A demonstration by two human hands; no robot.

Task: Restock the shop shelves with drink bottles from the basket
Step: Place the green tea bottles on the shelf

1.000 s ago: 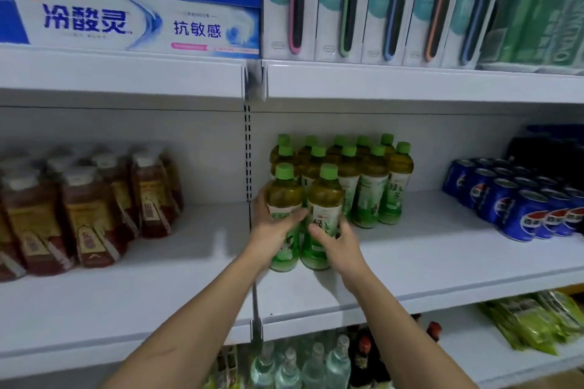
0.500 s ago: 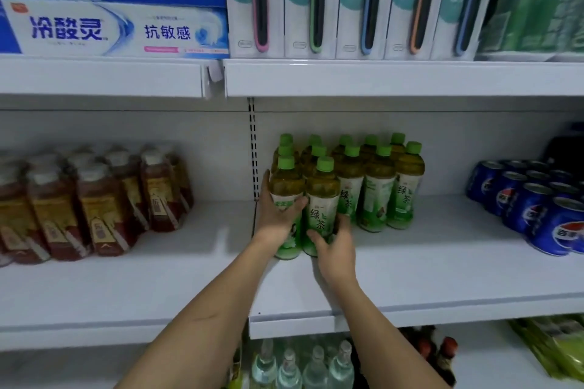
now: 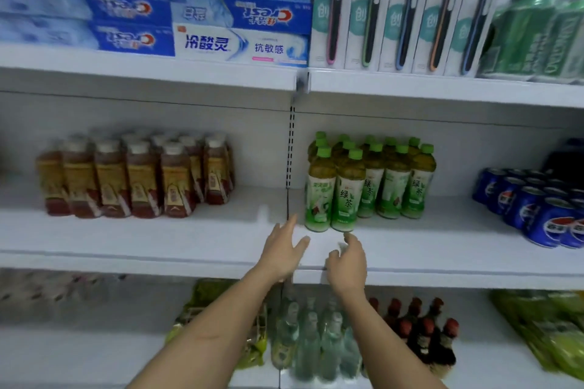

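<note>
Both hands, left (image 3: 282,251) and right (image 3: 347,259), have let go and pulled back with loose, empty fingers, so the two green bottles (image 3: 335,193) now stand on the shelf (image 3: 442,249), ready for more.

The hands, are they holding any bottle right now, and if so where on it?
Nothing is held. The left hand and right hand are open, short of the green tea bottles.

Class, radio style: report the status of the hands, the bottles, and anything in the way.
Left hand open, right hand open, both empty. Green tea bottles upright on shelf. Nothing in the way.
</note>
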